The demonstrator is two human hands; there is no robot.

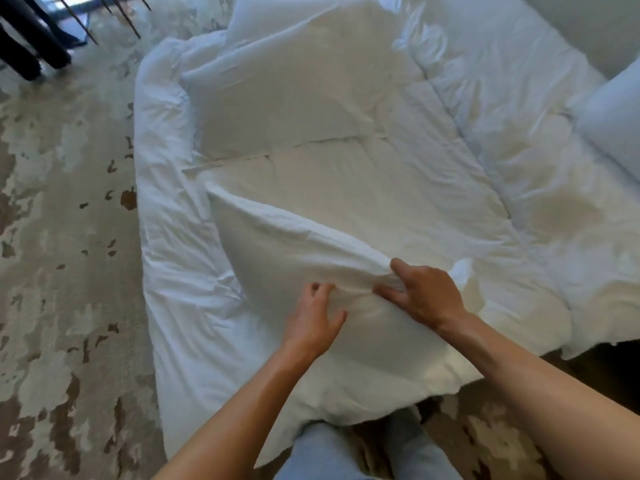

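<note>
A white pillow [277,258] lies near the front edge of a bed covered by a rumpled white duvet [433,188]. My right hand [422,292] grips a bunched fold of the pillow's cover at its near side, fingers curled into the cloth. My left hand [313,323] rests on the pillow just left of that fold, fingers bent and touching the fabric. A second white pillow [294,98] lies farther back on the bed.
A third pillow [613,123] sits at the right edge. A patterned beige and brown rug [62,237] covers the floor to the left. Dark chair or stand legs [34,39] stand at the top left. My jeans-clad legs [360,452] are at the bed's foot.
</note>
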